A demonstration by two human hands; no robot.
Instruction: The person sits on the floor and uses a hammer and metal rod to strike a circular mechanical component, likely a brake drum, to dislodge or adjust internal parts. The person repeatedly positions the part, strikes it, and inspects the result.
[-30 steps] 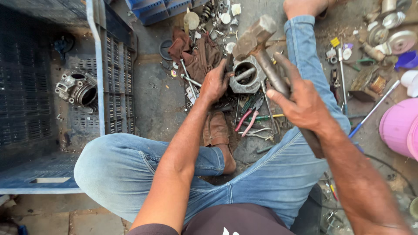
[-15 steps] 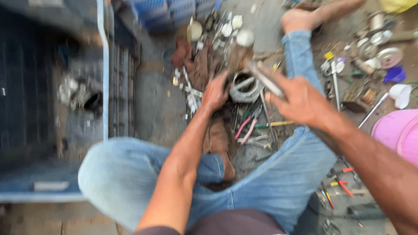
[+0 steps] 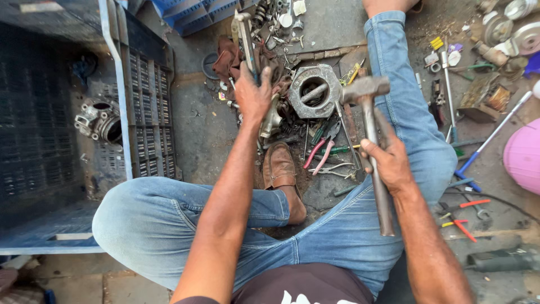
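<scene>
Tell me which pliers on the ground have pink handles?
The pink-handled pliers lie just below the grey metal housing, between the legs. The other pair, the red-handled pliers, lies on the floor past the right hand.

The person sits on the floor (image 3: 202, 124) with legs folded. The left hand (image 3: 253, 93) is far of the left knee and closes around a metal rod (image 3: 246, 39) that extends toward the far edge. Just right of that hand lies a ring-shaped metal housing (image 3: 314, 90). The right hand (image 3: 388, 160) is above the right leg and grips the hammer (image 3: 371, 129) by its handle; the hammer head sits just right of the housing. Pliers (image 3: 323, 149) lie near of the housing, between the legs. A shoe (image 3: 279, 169) is left of the pliers. A crate (image 3: 67, 129) stands at the left with an engine part (image 3: 98, 119) in it. Loose tools (image 3: 461, 211) lie at the right.
</scene>
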